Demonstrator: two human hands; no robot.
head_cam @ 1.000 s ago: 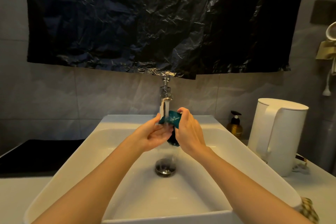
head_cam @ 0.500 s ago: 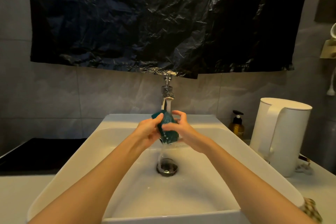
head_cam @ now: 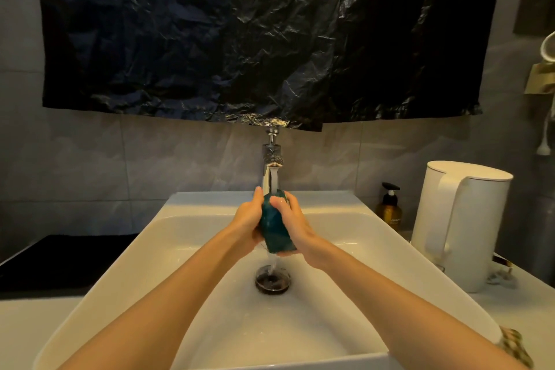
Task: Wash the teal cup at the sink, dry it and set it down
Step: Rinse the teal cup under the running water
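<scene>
PHOTOGRAPHER: Swung nearer upright over the last half second, the teal cup (head_cam: 274,228) is clasped between the left hand (head_cam: 247,224) and the right hand (head_cam: 297,230). Both are curled round its sides, directly beneath the running tap (head_cam: 271,165).

DESK: Where does the water go?

PHOTOGRAPHER: Onto the cup's upper end above the fingers and off its lower end. From there it falls to the drain (head_cam: 272,279) of the sink (head_cam: 150,249), below the hands. Which end is the rim I can't make out in this dim light.

DESK: How will it handle?

PHOTOGRAPHER: Small, light and rigid, by the look. Its surface is faceted and glossy, so it is probably glass or glazed, and likely to chip against the basin. Wet, it should be slippery. The safest hold, I'd judge, is round the waist, fingers opposing thumb, rather than by either dripping end.
</scene>
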